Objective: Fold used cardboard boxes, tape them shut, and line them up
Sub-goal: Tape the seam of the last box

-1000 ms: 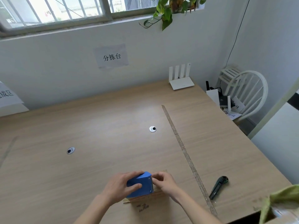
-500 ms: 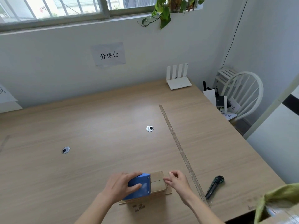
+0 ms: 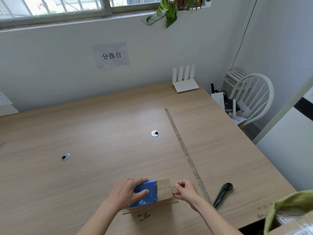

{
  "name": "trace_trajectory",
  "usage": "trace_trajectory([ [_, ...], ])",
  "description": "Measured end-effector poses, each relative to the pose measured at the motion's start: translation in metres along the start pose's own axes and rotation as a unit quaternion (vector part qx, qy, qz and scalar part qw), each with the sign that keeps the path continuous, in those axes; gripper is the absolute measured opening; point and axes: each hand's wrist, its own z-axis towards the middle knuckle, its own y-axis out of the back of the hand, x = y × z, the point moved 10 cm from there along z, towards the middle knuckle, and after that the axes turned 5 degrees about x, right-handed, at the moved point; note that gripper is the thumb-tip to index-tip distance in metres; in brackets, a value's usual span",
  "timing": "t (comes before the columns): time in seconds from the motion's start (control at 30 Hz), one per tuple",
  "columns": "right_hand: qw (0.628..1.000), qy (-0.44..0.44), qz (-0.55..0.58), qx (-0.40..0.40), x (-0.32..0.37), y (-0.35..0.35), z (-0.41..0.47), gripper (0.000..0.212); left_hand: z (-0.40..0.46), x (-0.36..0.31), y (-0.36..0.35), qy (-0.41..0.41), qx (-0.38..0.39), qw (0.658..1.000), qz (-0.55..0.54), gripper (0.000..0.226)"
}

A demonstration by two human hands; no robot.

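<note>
Cardboard makes up the small box [image 3: 164, 190], which sits on the wooden table [image 3: 101, 141] near its front edge; every place below is told from this box. On its left half rests a blue tape dispenser [image 3: 146, 195], smooth, blocky, with a toothed metal edge at its right end; the left hand [image 3: 127, 192] grips it, fingers curled over the top, thumb across the near face. At the right end the right hand [image 3: 184, 190] pinches a tape end [image 3: 174, 189], fingers bunched tight. Right of the hand a long, worn ruler [image 3: 184, 150] runs back across the table. Right of that lies a dark utility knife [image 3: 222, 194]. Two round grommets [image 3: 155, 133] sit behind and to the left. Far behind, by the wall, stands a white router [image 3: 185, 82]. Far right stands a white chair [image 3: 252, 97].
</note>
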Motion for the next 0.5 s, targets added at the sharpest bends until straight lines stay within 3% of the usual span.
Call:
trace_trajectory([
  [0.33, 0.993, 0.006, -0.101, -0.056, -0.012, -0.008, 0.012, 0.008, 0.002, 0.003, 0.000, 0.002, -0.027, 0.999, -0.023, 0.054],
  [0.37, 0.994, -0.010, -0.095, -0.054, -0.016, -0.007, 0.012, 0.022, 0.002, 0.004, -0.001, 0.004, -0.027, 0.999, -0.027, 0.055],
  [0.43, 0.993, -0.062, -0.085, -0.049, -0.036, 0.000, 0.012, 0.071, 0.003, 0.008, -0.004, 0.013, -0.031, 0.999, -0.032, 0.054],
  [0.47, 0.988, -0.075, -0.123, -0.053, -0.042, 0.005, 0.012, 0.084, 0.003, 0.009, -0.003, 0.018, -0.034, 0.999, -0.032, 0.054],
  [0.5, 0.980, -0.064, -0.180, -0.059, -0.039, 0.008, 0.010, 0.084, 0.003, 0.009, -0.002, 0.020, -0.037, 0.999, -0.032, 0.053],
])
